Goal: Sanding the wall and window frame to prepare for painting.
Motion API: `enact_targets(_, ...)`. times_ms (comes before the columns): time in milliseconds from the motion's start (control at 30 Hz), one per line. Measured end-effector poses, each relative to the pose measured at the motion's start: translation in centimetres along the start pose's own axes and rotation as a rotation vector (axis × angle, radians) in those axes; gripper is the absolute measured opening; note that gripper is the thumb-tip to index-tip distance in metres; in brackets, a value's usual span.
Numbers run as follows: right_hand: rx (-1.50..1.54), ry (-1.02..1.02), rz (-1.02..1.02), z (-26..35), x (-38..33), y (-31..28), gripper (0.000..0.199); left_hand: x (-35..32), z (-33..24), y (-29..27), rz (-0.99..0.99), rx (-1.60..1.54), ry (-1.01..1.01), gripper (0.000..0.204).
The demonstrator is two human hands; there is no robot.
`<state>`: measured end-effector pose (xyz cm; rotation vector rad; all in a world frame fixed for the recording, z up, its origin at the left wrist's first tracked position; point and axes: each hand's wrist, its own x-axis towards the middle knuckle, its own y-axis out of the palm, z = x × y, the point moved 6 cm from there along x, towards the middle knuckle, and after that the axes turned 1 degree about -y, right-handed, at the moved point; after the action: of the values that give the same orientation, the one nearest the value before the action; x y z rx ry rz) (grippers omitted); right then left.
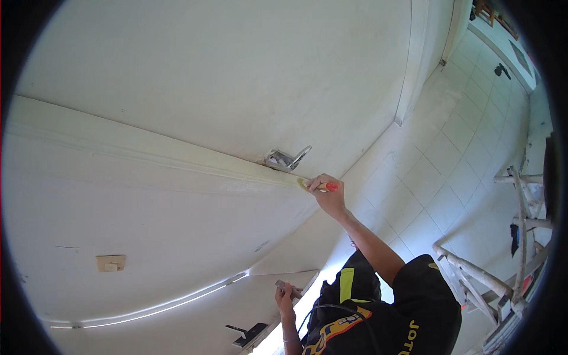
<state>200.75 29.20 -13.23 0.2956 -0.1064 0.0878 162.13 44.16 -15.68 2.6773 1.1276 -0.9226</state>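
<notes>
Right hand (328, 195) was raised to the door frame (177, 163), grip pinched on a small brush (316, 186) with a red handle; its yellowish tip touched the cream frame strip just below the metal door handle (286, 158). Left hand (285, 294) was low, near the body, fingers closed round a small dark tool (280, 285), kind too small to tell. Door (236, 77) sat above the strip, wall (148, 236) below it with a beige switch plate (110, 262). Tiled floor (449, 154) and a scaffold (503, 278) lay well to the right.

Judgement: the work in hand looked like touching up the frame edge right by the handle hardware. To do it well, the tip should run along the strip's length, light pressure, short strokes, and stay off the metal. The wrist should be held steady with the arm that extended; bracing a finger on the frame would help. Risk: smearing onto the door handle or leaving a ridge where the strip meets the door. The brush load could not be told.
</notes>
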Motion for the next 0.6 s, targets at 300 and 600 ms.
enact_targets(300, 0.231, -0.088, -0.015, 12.9, 1.8, 4.3, 0.005, 1.1, -2.5, 1.3, -0.080, 0.143, 0.071, 0.021)
enact_targets(600, -0.155, 0.249, 0.311, -8.5, -8.0, 1.5, 0.017, -0.3, 0.5, -2.2, -0.230, 0.013, 0.023, 0.035)
